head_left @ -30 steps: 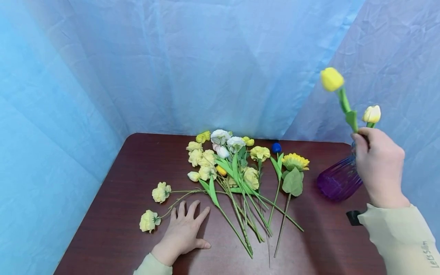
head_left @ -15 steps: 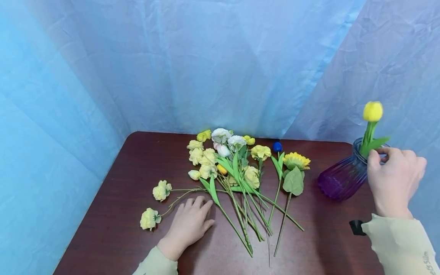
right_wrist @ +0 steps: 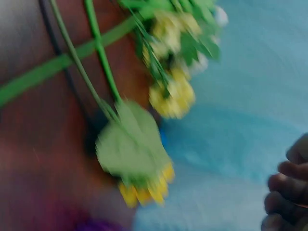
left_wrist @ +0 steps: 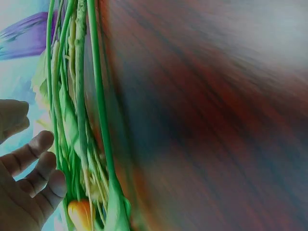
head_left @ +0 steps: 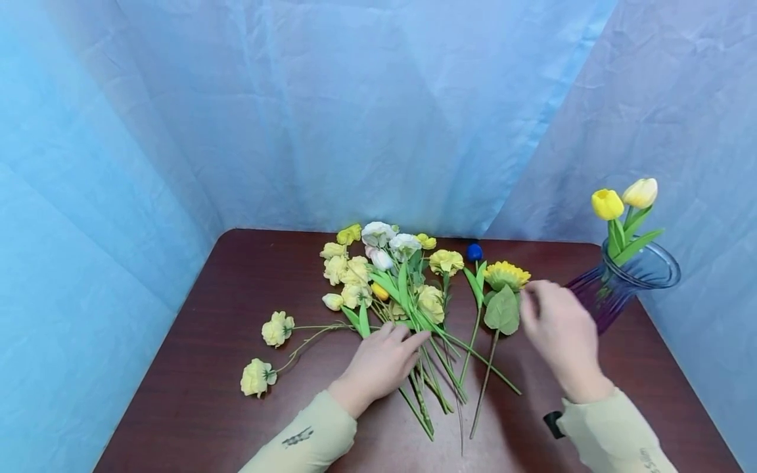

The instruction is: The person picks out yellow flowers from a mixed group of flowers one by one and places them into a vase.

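My left hand [head_left: 384, 361] hovers over the crossed green stems [head_left: 440, 368] of the flower pile, its fingers loosely bent and holding nothing. In the left wrist view, those fingers sit beside the stems and an orange-yellow tulip bud [left_wrist: 82, 214]. Close to the sunflower [head_left: 506, 276] is my right hand [head_left: 562, 335], fingers slightly bent around nothing; the right wrist view shows a gap between it and the bloom. A purple glass vase [head_left: 641, 266] holds a yellow tulip [head_left: 607, 204] and a cream tulip [head_left: 641, 193]. The right hand hides part of the vase's base.
Pale yellow flowers [head_left: 345, 269] and white flowers [head_left: 378, 234] lie heaped mid-table. Two yellow blooms [head_left: 257, 378] stretch out to the left. A blue tulip [head_left: 474, 252] lies near the dark wooden table's [head_left: 201, 368] back edge. Blue cloth [head_left: 355, 118] hangs behind.
My right hand let go of the yellow tulip in the vase and moved left to the sunflower. The vase now stands with its mouth tipped differently. My left hand slid right, over the stems.
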The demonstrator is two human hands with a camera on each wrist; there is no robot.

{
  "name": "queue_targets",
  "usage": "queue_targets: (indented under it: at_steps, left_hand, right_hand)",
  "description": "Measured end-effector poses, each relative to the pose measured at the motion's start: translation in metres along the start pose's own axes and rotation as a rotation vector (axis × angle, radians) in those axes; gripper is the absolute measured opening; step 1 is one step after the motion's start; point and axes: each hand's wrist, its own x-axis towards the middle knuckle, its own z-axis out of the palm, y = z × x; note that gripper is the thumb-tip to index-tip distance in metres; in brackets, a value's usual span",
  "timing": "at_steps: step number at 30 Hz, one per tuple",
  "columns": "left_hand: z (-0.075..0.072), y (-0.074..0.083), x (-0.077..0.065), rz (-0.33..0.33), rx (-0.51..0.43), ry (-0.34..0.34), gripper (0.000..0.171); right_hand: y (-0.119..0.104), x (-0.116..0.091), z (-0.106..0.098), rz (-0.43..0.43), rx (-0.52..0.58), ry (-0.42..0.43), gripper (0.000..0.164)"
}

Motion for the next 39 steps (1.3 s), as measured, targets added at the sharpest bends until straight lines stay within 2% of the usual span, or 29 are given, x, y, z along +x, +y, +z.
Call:
queue_targets:
  at_steps: [4, 6, 8, 13, 17, 24, 27, 31, 34, 39]
  left_hand:
    - [0.008, 0.006, 0.011, 0.048, 0.052, -0.098, 0.038]
    - [0.012, 0.007, 0.014, 0.063, 0.081, -0.135, 0.033]
    - [0.016, 0.007, 0.016, 0.082, 0.110, -0.141, 0.026]
    - [0.017, 0.005, 0.017, 0.126, 0.138, -0.093, 0.009]
    - [0.014, 0.000, 0.017, 0.142, 0.107, -0.077, 0.006]
    - [0.002, -0.008, 0.017, 0.132, -0.008, -0.030, 0.005]
    - [-0.005, -0.011, 0.015, 0.074, -0.109, -0.031, 0.007]
    - [-0.016, -0.015, 0.010, -0.066, -0.280, -0.032, 0.003]
    - [-0.022, -0.019, 0.004, -0.164, -0.388, -0.006, 0.008]
    - [-0.032, -0.031, -0.009, -0.334, -0.557, 0.046, 0.002]
  right_hand:
    - [-0.015, -0.013, 0.023, -0.022, 0.027, -0.267, 0.007]
    - [-0.019, -0.019, 0.032, -0.024, 0.030, -0.365, 0.005]
    - [-0.022, -0.025, 0.041, -0.034, 0.042, -0.426, 0.004]
    - [-0.026, -0.040, 0.060, -0.084, 0.090, -0.481, 0.003]
    - [-0.032, -0.051, 0.072, -0.119, 0.128, -0.501, 0.009]
    - [-0.045, -0.067, 0.086, -0.069, 0.128, -0.589, 0.025]
    - [-0.048, -0.071, 0.088, -0.047, 0.123, -0.575, 0.028]
    - [-0.050, -0.075, 0.089, -0.033, 0.127, -0.524, 0.032]
    - [-0.050, -0.076, 0.089, -0.024, 0.131, -0.513, 0.034]
    - [-0.050, -0.076, 0.089, -0.019, 0.138, -0.514, 0.034]
